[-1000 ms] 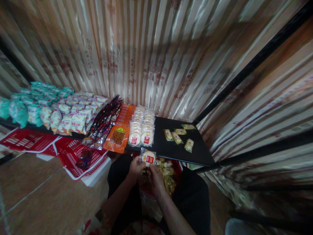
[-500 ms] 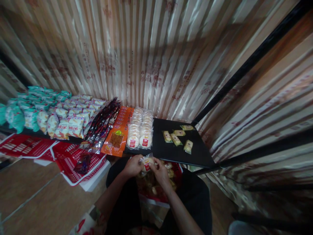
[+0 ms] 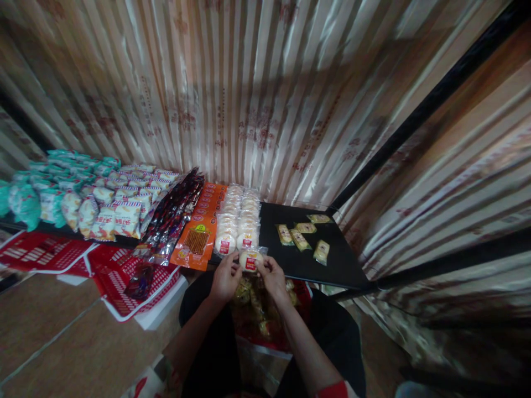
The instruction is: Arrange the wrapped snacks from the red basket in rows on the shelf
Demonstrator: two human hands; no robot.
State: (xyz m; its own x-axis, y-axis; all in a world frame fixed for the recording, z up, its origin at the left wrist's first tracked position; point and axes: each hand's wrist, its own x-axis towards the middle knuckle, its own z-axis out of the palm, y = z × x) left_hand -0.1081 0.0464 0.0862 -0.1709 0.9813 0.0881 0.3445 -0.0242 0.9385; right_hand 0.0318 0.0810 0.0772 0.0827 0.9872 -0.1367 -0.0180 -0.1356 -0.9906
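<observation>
Pinched at its side edges by the left hand (image 3: 226,280) and right hand (image 3: 274,279), the round wrapped snack (image 3: 251,262), with a double row of matching packets (image 3: 230,218) just beyond the grip, seems light, slippery and brittle, best held by its edges.

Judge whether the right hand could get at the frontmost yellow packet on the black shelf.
Probably yes: nothing visible stands between the right hand and that yellow packet, though that hand holds a clear-wrapped round cracker.

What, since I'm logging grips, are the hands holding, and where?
A round wrapped snack: left hand at its left edge, right hand at its right edge.
</observation>
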